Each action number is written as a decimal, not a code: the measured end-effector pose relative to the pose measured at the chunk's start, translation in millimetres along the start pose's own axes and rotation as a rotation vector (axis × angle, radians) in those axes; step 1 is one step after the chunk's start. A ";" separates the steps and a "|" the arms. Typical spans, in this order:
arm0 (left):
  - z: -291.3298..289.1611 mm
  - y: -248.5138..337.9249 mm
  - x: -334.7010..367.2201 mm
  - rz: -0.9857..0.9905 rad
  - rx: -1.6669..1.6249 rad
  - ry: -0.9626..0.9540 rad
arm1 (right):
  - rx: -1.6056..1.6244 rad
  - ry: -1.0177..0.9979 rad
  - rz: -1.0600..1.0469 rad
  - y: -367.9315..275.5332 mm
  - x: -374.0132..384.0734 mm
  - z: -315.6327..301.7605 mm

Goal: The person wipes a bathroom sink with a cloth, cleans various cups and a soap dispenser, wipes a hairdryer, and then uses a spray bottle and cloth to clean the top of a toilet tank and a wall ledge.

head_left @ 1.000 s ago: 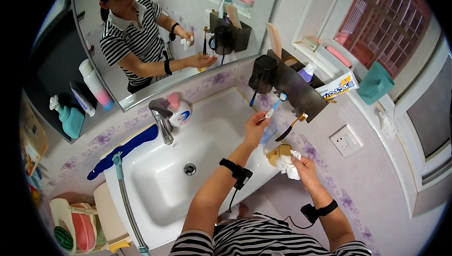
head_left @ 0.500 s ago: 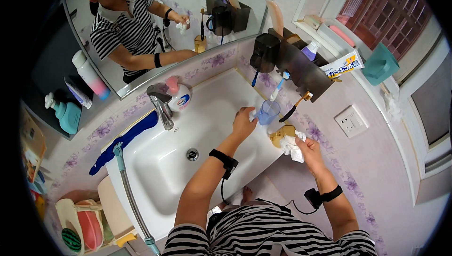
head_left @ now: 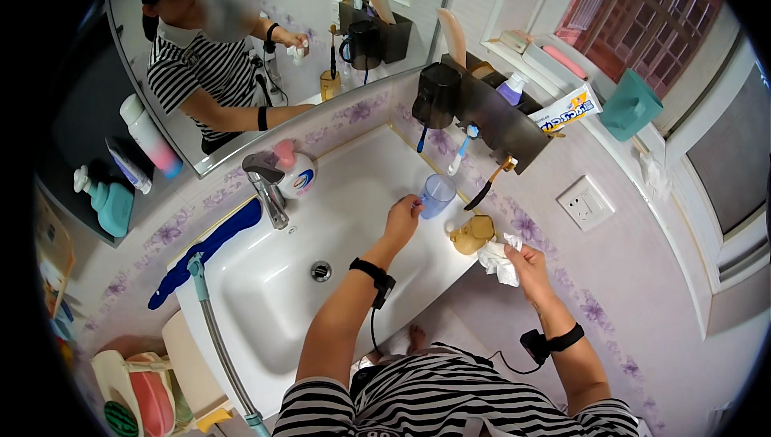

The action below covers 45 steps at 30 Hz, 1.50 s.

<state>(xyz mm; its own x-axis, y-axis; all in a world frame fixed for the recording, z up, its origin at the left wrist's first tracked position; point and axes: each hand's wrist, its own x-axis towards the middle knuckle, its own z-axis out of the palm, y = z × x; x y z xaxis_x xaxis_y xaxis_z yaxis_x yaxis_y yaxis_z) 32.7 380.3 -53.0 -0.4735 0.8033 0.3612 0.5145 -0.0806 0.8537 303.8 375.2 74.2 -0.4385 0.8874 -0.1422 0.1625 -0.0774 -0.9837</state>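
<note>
My left hand (head_left: 401, 222) reaches over the right side of the white sink, its fingers pinched on the handle of a clear blue cup (head_left: 438, 198). The cup stands upright near the sink's back right corner. Right beside it, on the sink's rim, sits a tan cup-like object (head_left: 472, 234); its exact kind is hard to tell. My right hand (head_left: 530, 273) grips a crumpled white tissue (head_left: 499, 263) just to the right of that tan object, past the sink's edge.
A faucet (head_left: 267, 192) and a pump soap bottle (head_left: 296, 176) stand at the sink's back. A dark wall rack (head_left: 514, 120) holds a black mug (head_left: 436, 95), toothbrushes and a toothpaste tube (head_left: 567, 109). A blue cloth (head_left: 209, 252) lies along the left rim.
The view has shifted slightly. The blue cup has moved a little left, away from the wall, with my left hand now at its handle. My right hand still holds the tissue.
</note>
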 end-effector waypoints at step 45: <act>-168.4 121.2 -39.6 0.196 0.162 0.445 | -0.464 -0.568 -0.165 -71.7 70.5 135.0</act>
<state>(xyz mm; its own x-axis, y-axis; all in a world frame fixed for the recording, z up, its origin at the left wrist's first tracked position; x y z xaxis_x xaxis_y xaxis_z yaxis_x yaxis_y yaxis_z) -6.6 239.4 99.4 -0.5972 0.4501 0.6639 0.7119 -0.0838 0.6973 142.0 382.0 119.8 -0.8576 0.4903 -0.1555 0.3559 0.3472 -0.8677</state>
